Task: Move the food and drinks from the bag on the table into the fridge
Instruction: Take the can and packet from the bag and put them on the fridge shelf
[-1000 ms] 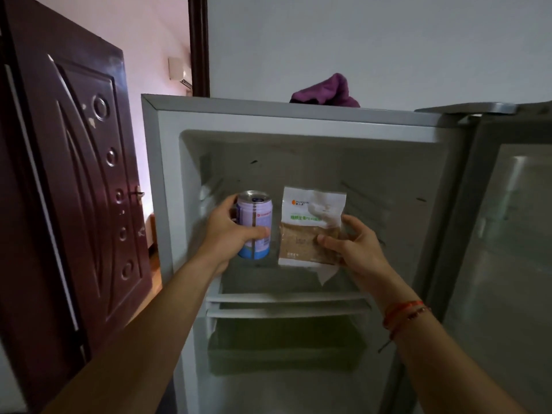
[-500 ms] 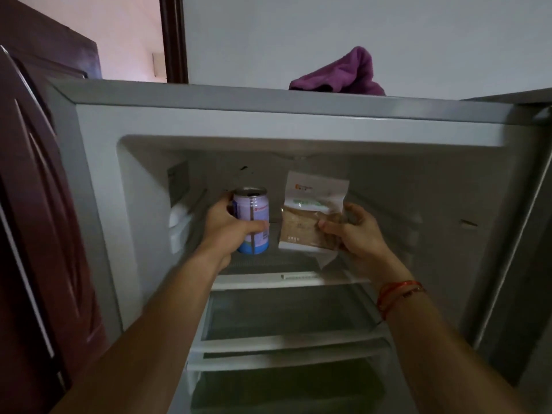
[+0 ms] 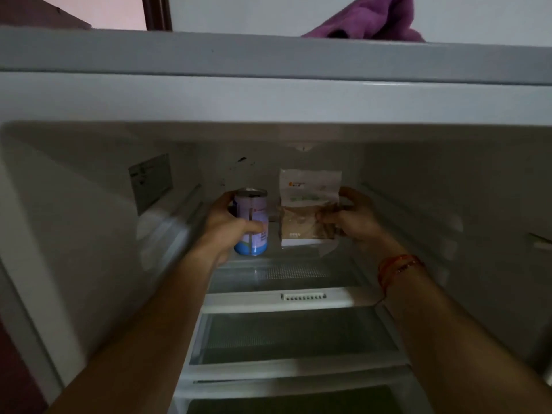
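Both my arms reach deep into the open fridge point(image 3: 268, 97). My left hand point(image 3: 227, 222) grips a purple and blue drink can point(image 3: 252, 216), held upright with its base at the top glass shelf point(image 3: 286, 273). My right hand point(image 3: 355, 222) pinches a clear packet of brown food with a white printed top point(image 3: 304, 204), upright, to the right of the can, its lower edge at the same shelf. Whether can or packet rests on the shelf I cannot tell. The bag and the table are out of view.
Below the top shelf sit a second glass shelf point(image 3: 295, 336) and a drawer front point(image 3: 298, 383). A purple cloth point(image 3: 373, 22) lies on top of the fridge. A sticker point(image 3: 150, 180) marks the left inner wall. A dark wooden door edge point(image 3: 15, 369) shows at lower left.
My head and both hands have moved forward into the fridge. The can and the packet have gone from the opening to the back of the top shelf.
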Available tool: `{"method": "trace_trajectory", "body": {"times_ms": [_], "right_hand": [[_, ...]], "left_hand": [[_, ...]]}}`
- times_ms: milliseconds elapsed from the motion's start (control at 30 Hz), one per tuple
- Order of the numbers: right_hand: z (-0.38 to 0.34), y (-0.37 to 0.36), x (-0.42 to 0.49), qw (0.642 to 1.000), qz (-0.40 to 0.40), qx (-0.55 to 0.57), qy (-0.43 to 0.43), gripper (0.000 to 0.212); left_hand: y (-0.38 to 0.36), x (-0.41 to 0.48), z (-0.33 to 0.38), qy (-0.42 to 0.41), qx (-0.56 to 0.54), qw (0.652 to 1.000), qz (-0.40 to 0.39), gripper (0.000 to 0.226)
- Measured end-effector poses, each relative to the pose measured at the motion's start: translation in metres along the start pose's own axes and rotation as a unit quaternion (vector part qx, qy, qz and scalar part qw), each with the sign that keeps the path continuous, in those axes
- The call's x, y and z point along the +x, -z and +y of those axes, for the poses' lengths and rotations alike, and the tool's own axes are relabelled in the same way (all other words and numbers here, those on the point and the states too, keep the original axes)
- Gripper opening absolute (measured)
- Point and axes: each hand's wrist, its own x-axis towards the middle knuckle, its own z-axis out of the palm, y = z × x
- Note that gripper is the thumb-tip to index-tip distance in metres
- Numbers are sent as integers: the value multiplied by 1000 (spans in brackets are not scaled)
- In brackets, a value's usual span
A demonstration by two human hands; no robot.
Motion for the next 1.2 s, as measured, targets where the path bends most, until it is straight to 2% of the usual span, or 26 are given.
{"method": "trace_trajectory", "body": {"times_ms": [300,600,867,1200], "right_hand": [[19,4,7,999,-20,-13,-38,42],[33,7,6,998,-33,-50,-22,61],[27,8,2,998,-51,-32,-30,57],[30,6,5,998,-30,-22,-43,59]], "left_hand": [[-3,9,-11,17,-12,1000,10,59],[-5,5,-15,5,-23,1000,-5,53],[-4,4,-13,6,-24,999,-25,53],[-2,6,-15,-2,-24,999,-34,50]]}}
